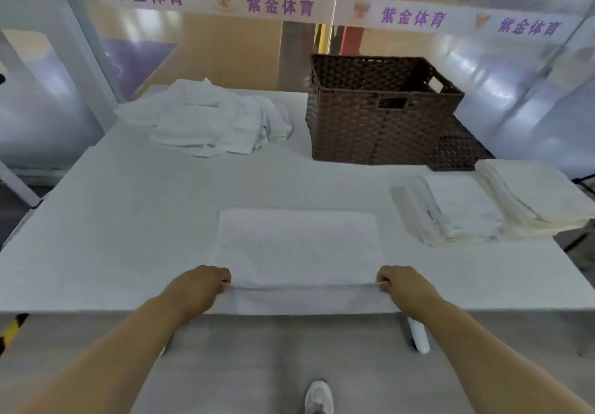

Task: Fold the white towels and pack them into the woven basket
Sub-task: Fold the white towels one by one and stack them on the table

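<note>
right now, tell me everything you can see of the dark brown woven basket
The dark brown woven basket is rectangular, wicker-like, open-topped and upright on the far side of the white-covered table, right of centre. Slot handles are cut into its near wall and right end. Its visible inner walls show no towels; the bottom is hidden. A flat dark woven panel, possibly its lid, lies against its right base. Nothing else visibly touches it.
</note>
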Available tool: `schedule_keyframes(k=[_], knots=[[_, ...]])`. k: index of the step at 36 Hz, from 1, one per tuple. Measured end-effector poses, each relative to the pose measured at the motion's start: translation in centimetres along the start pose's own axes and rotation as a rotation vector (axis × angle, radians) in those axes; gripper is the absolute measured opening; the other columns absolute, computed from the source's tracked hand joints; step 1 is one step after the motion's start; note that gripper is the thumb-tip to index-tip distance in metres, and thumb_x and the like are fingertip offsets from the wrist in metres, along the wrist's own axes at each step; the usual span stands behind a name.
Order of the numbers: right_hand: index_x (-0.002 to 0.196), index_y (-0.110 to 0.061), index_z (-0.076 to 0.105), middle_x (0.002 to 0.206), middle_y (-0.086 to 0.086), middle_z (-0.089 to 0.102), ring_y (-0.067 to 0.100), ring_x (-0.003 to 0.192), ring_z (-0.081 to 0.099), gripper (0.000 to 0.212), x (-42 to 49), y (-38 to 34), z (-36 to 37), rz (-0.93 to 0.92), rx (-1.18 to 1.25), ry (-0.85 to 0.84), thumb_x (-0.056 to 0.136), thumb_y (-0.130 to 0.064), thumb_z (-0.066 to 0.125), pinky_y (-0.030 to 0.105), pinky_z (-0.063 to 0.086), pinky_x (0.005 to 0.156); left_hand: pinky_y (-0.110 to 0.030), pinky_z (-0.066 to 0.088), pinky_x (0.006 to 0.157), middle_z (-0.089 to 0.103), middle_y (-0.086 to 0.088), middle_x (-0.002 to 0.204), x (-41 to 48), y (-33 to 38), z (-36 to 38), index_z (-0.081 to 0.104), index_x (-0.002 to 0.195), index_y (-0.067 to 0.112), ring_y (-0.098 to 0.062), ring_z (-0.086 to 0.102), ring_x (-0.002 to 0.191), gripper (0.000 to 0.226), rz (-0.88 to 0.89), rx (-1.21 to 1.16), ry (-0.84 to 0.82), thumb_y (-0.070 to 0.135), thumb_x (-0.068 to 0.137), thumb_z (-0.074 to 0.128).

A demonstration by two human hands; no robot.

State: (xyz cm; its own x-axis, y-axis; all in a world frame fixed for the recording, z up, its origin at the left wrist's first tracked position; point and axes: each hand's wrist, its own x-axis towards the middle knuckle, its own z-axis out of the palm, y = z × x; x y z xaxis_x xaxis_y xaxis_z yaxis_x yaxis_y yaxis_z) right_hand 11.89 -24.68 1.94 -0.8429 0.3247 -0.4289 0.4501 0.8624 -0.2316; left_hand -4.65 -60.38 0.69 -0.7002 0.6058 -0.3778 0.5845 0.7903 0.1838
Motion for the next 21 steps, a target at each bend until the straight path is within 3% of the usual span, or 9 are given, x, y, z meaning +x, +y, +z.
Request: schedule_keyframes(k=[4,8,12,16,21], knots=[[0.090,-0.021,0.046,0.091,0.006,0.056,0.021,0.078,0.050,0.011,0.0,-0.2,0.1,0.021,0.014,-0.021,0.099,-0.017,0.041,0.032,0.039,0.066,-0.025,0.035,0.060,0.055,0.001,0.090,0.0,-0.4,0.0,0.043,0.095,0.026,-0.015,0.050,0.076,0.010,-0.028,-0.084,0.008,0.020,0.099,0.036],[0.092,-0.021,0.046,0.090,0.004,0.055,0.021,0.078,0.050,0.014,1.0,-0.7,-1.4,0.023,0.017,0.072,0.097,-0.010,0.040,0.031,0.036,0.062,-0.026,0.035,0.058,0.050,0.003,0.081,1.4,-0.6,-1.5,0.049,0.107,0.020,-0.015,0.049,0.070,0.015,-0.062,-0.091,0.070,0.018,0.099,0.036],[0.111,-0.018,0.058,0.107,0.004,0.060,0.024,0.097,0.057,0.030,3.4,-1.6,-3.3,0.013,-0.040,0.191,0.092,-0.002,0.040,0.031,0.046,0.079,-0.028,0.040,0.065,0.060,-0.005,0.097,4.0,-0.8,-3.8,0.050,0.117,0.023,-0.020,0.054,0.079,0.026,-0.080,-0.085,0.132,0.013,0.097,0.036],[0.104,-0.018,0.060,0.100,0.006,0.061,0.026,0.090,0.059,0.027,6.6,-2.2,-5.2,0.043,-0.087,0.269,0.091,-0.004,0.040,0.032,0.048,0.073,-0.031,0.046,0.078,0.062,-0.009,0.113,7.3,-1.2,-5.7,0.053,0.122,0.023,-0.026,0.059,0.096,0.032,-0.089,-0.082,0.166,0.012,0.097,0.037],[0.101,-0.015,0.058,0.099,0.007,0.061,0.026,0.089,0.057,0.024,11.2,-2.5,-6.6,0.062,-0.123,0.242,0.089,-0.003,0.040,0.029,0.044,0.070,-0.030,0.044,0.076,0.062,-0.009,0.110,12.2,-1.4,-6.6,0.055,0.118,0.018,-0.026,0.058,0.097,0.028,-0.105,-0.057,0.157,0.013,0.097,0.037]])
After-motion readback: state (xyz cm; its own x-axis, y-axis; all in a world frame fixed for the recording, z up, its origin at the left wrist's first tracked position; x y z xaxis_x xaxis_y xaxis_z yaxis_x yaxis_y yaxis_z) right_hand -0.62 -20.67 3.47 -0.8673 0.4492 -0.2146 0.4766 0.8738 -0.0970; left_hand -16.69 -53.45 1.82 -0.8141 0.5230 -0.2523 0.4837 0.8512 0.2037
